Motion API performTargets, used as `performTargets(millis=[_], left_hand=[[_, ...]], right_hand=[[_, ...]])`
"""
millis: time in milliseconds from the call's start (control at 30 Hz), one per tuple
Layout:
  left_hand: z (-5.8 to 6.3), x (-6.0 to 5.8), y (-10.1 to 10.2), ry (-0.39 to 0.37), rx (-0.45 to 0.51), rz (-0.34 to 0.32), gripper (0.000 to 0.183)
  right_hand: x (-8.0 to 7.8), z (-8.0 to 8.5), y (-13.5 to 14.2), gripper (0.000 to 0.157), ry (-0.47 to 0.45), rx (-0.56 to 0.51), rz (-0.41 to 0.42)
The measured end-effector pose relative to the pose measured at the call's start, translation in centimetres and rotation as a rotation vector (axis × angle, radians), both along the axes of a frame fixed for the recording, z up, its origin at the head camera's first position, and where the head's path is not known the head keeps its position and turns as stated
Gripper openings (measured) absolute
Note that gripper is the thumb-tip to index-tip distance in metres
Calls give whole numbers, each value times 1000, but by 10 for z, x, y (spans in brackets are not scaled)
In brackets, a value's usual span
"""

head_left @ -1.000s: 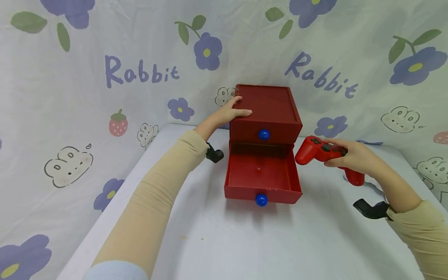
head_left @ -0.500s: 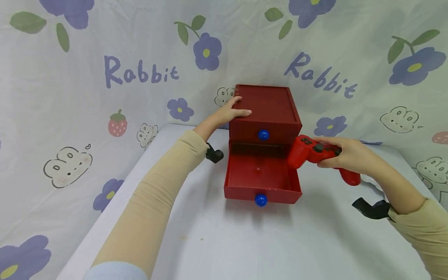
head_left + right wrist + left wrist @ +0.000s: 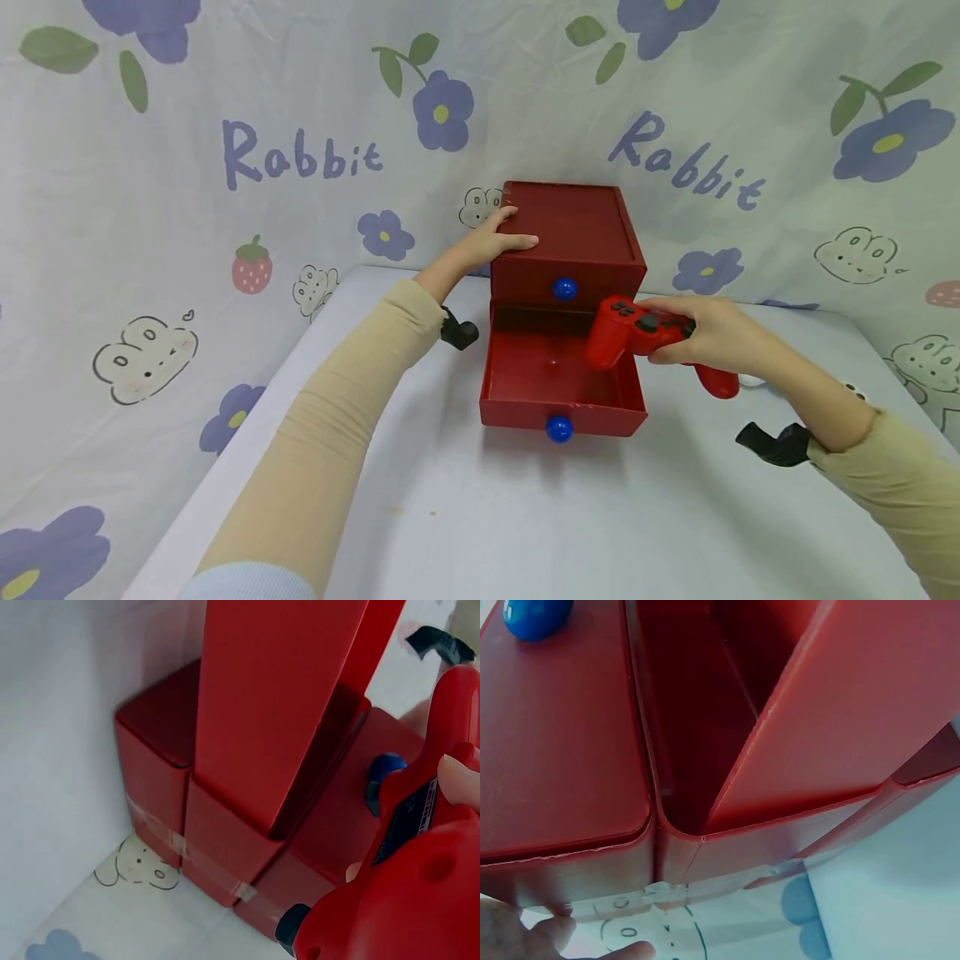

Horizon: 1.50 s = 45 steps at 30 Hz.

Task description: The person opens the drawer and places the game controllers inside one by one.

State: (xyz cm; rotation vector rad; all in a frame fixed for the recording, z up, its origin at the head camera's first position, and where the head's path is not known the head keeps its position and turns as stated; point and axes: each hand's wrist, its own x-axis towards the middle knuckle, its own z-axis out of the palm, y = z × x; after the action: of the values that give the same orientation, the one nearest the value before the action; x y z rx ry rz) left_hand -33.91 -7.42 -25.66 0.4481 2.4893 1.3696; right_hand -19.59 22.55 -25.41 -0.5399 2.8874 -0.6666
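A dark red drawer cabinet (image 3: 570, 221) stands near the back of the table. Below its closed upper drawer, a red drawer (image 3: 540, 375) is pulled out, with a bare inside; both fronts carry blue knobs. My left hand (image 3: 486, 242) rests on the cabinet's top left edge, fingers fairly straight; the left wrist view shows its fingertips (image 3: 555, 930) beside the cabinet wall. My right hand (image 3: 708, 333) grips a red game controller (image 3: 633, 329) by its middle. One handle of the controller hangs over the open drawer's right side. In the right wrist view, the controller (image 3: 405, 900) appears close up.
Behind my right forearm lies a white object (image 3: 752, 381), mostly hidden. A flat blue thing (image 3: 789, 305) shows at the table's back right edge. The white table (image 3: 465, 517) meets a hanging cloth (image 3: 315, 75) printed with flowers and rabbits.
My right hand has carried the controller leftward, from beside the cabinet to partly over the open drawer. My left hand and the cabinet have kept their places.
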Motion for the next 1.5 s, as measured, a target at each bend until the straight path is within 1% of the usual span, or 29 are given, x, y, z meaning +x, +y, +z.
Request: performTargets(millis=[167, 400, 600, 733, 1067, 1300, 1500], left_hand=[[0, -1, 0, 7, 6, -6, 78], [0, -1, 0, 13, 6, -6, 77], [0, -1, 0, 7, 3, -6, 78], [0, -1, 1, 4, 9, -3, 77], [0, -2, 0, 10, 4, -3, 77], [-2, -3, 0, 12, 16, -1, 77], [-1, -3, 1, 8, 8, -1, 77]], right_hand=[[-1, -1, -7, 68, 6, -8, 20], [-5, -5, -17, 66, 31, -23, 67], [-9, -7, -27, 65, 28, -18, 68], [-12, -10, -32, 64, 45, -18, 79], [-17, -18, -40, 62, 90, -10, 119], [-21, -26, -45, 61, 127, -41, 163], [-26, -32, -51, 60, 144, -41, 189]])
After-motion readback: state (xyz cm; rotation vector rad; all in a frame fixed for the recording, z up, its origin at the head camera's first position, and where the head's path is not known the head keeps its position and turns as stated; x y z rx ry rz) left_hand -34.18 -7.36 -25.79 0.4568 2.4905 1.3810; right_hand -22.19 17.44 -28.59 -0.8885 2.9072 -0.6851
